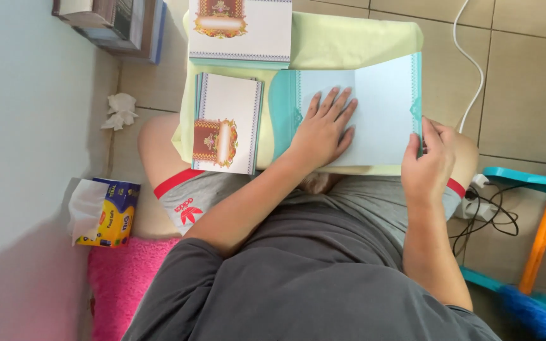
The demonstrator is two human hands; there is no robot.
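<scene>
An unfolded pale blue card (380, 113) with teal patterned borders lies on a light green board (349, 44) across my lap. My left hand (323, 129) presses flat on the card's middle, fingers spread. Pinching the card's right teal edge is my right hand (428, 161). Left of the open card sits a stack of folded white cards (227, 123) with a red and gold emblem. A second stack of cards (240, 30) lies at the board's far end.
A tissue pack (105, 211) rests by my left knee on a pink mat (118, 278). Crumpled tissue (120, 110) lies on the tiled floor. Boxes (112, 22) stand far left. A white cable (472, 63), power strip (475, 202) and teal-orange frame (538, 240) are at right.
</scene>
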